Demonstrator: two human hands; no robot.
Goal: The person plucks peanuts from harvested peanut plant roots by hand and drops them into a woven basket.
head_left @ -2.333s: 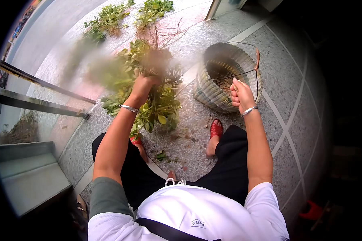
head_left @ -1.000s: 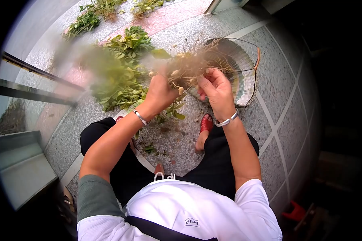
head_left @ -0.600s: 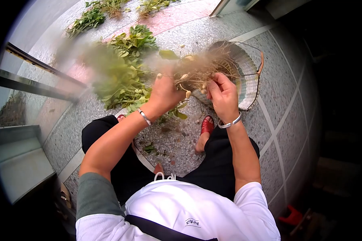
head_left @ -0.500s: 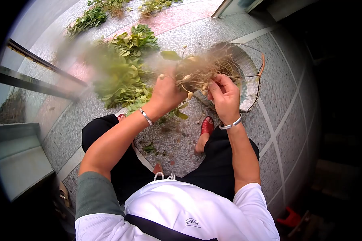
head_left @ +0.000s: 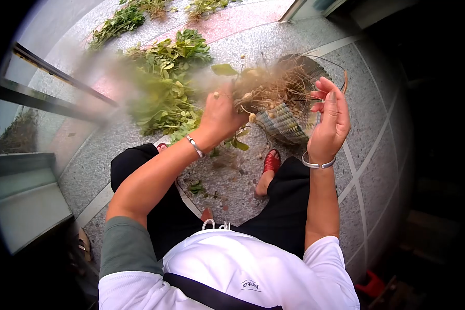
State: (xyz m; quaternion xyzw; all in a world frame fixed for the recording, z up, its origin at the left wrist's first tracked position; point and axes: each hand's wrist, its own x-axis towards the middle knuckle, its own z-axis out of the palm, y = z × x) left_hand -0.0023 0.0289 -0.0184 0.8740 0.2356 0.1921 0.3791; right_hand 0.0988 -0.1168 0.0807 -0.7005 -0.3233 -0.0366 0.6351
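My left hand [head_left: 223,114] is closed round the stems of a peanut plant [head_left: 274,85], just below its roots. Thin brown roots spread out to the right, with pale peanut pods [head_left: 247,97] hanging among them. To the right, my right hand [head_left: 330,124] is raised by the basket's side, its fingers loosely apart and nothing visible in them. Beneath the roots stands a woven basket [head_left: 282,124] with a thin handle; the roots hide much of its inside. Part of the view by my left hand is blurred.
A heap of leafy green plants [head_left: 173,103] lies on the speckled floor to the left. More plants [head_left: 120,23] lie farther off. A glass door frame [head_left: 62,77] stands at the left. Fallen leaves [head_left: 196,187] lie between my feet, near a red sandal [head_left: 272,161].
My right hand has left the pods and roots, moved right and up, and its fingers have opened. The left hand still holds the plant in nearly the same place.
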